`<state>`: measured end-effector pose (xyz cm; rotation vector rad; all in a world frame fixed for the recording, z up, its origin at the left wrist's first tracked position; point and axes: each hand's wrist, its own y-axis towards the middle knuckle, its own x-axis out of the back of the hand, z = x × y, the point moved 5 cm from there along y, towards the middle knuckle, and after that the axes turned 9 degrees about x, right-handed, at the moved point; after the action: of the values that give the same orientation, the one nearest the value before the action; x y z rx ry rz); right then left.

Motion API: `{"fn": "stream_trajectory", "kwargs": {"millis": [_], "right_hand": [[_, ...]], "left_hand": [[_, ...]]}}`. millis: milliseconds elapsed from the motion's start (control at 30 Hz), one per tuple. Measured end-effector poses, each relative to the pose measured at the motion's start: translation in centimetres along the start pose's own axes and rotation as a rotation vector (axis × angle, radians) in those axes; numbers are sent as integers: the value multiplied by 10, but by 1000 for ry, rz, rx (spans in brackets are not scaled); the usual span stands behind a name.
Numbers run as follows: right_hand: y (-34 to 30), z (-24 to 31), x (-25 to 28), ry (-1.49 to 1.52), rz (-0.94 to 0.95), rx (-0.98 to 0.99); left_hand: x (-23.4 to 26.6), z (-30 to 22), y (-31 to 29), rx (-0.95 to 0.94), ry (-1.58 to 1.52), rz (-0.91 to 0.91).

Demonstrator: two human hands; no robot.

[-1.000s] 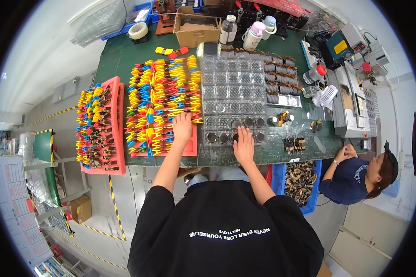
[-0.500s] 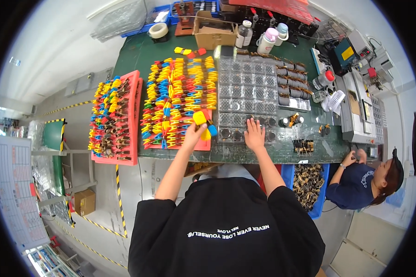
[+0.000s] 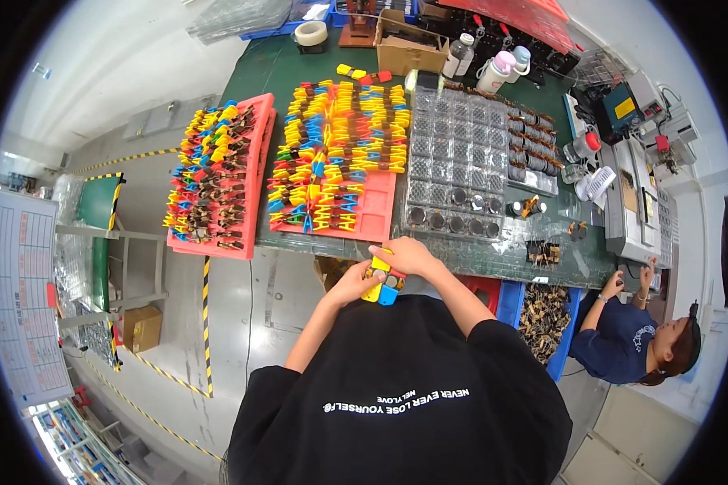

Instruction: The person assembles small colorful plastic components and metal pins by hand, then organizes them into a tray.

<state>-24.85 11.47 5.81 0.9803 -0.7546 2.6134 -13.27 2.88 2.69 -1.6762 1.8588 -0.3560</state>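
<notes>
Left hand closed on the left side of a yellow, red and blue clip cluster; right hand gripping its upper end. Cluster sits between both, just off the desk's near edge.

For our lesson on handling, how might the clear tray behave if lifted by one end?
The clear tray is probably light for its size, since its see-through plastic looks thin. Being broad and flat, it may bend. The dark discs sitting in its near rows could shift or spill if it tilts.
</notes>
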Motion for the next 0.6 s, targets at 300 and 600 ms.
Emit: {"fn": "stream_trajectory", "kwargs": {"millis": [300, 600], "right_hand": [[-20, 19, -14, 81, -181, -70], [-24, 37, -48, -17, -118, 29]], "left_hand": [[2, -1, -21, 64, 173, -50], [15, 21, -50, 91, 282, -13]]}}
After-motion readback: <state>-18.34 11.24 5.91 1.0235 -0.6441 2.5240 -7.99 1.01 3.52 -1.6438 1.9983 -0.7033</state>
